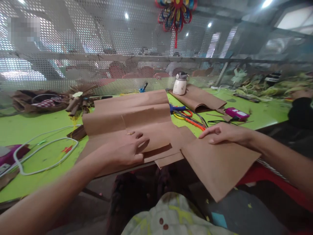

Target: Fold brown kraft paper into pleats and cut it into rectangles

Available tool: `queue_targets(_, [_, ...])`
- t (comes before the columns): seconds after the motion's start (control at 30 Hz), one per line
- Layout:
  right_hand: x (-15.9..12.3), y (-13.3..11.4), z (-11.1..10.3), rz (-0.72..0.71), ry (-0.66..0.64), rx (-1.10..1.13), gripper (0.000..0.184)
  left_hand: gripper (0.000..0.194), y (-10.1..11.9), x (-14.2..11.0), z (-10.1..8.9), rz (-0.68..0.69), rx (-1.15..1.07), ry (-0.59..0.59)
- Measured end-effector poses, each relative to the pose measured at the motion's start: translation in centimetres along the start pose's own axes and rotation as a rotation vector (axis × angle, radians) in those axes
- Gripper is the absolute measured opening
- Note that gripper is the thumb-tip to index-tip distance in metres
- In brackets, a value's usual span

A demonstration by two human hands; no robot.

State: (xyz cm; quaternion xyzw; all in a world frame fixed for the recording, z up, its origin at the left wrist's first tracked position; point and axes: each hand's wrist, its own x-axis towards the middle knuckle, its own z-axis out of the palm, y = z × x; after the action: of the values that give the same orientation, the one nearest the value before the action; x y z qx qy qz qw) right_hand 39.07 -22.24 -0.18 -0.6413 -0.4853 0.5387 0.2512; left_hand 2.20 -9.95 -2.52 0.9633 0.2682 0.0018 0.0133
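Observation:
My left hand (129, 148) lies on a large folded sheet of brown kraft paper (107, 122), its fingers slightly bent and apart, with a ring on one of them. The sheet has creases across it and a raised fold at the back. My right hand (222, 133) pinches the top edge of a smaller piece of brown paper (220, 169), which tilts down past the table's front edge. Narrow strips of the same paper (168, 160) lie between the two hands. Behind them are scissors with orange handles (195, 123) and a blue-handled tool (179, 108).
A white flask (180, 85) stands by more folded brown paper (199, 98) on the green table (266, 109). A purple box (236, 113) lies to the right. At left are a white cable (47, 140) and rolled brown pieces (77, 106). A person's dark sleeve (300, 111) shows far right.

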Motion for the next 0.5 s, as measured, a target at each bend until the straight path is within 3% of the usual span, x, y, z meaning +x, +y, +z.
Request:
queue_targets(0.13, [-1.0, 0.2, -2.2, 0.0, 0.084, -0.068, 0.036, 0.067, -0.1, -0.1, 0.2, 0.043, -0.02, -0.064])
queue_targets(0.23, [-1.1, 0.5, -2.9, 0.024, 0.064, -0.107, 0.035, 0.074, -0.2, -0.1, 0.0, 0.041, -0.03, -0.104])
queue_targets(0.37, [0.4, 0.4, -1.9, -0.012, -0.023, -0.129, 0.038, 0.072, 0.1, 0.2, -0.7, 0.017, -0.01, -0.155])
queue_targets(0.5, [1.4, 0.0, -1.7, 0.025, -0.117, -0.173, 0.049, 0.057, 0.3, 0.3, -1.0, 0.025, -0.004, -0.16])
